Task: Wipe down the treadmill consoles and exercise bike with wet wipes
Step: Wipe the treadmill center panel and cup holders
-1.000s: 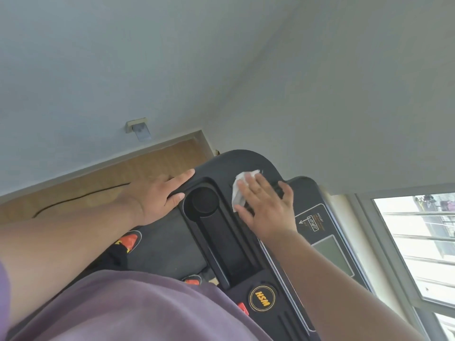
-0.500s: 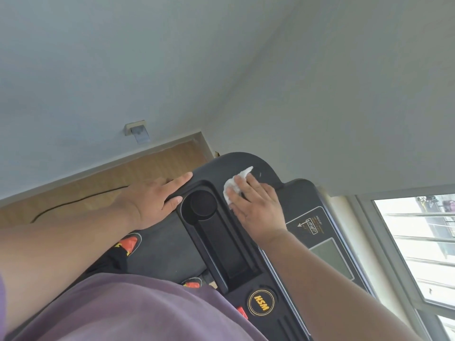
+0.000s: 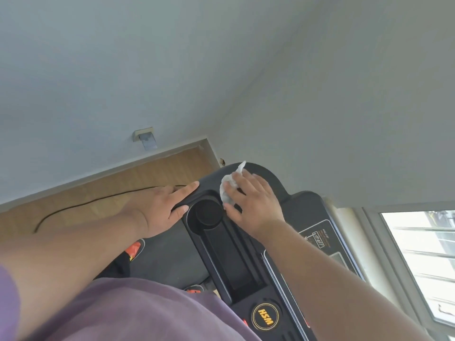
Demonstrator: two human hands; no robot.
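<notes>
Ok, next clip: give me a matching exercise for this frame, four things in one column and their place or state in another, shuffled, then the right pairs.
Things:
1. wet wipe
2. left hand
3. cup holder
4. round HSM logo

Places or states:
A. round recess between the two hands
B. pressed under the right hand's fingers on the console
C. yellow on black, near the purple shirt
D. flat on the console's edge, fingers straight

Pairs: 1-B, 2-D, 3-A, 4-C
</notes>
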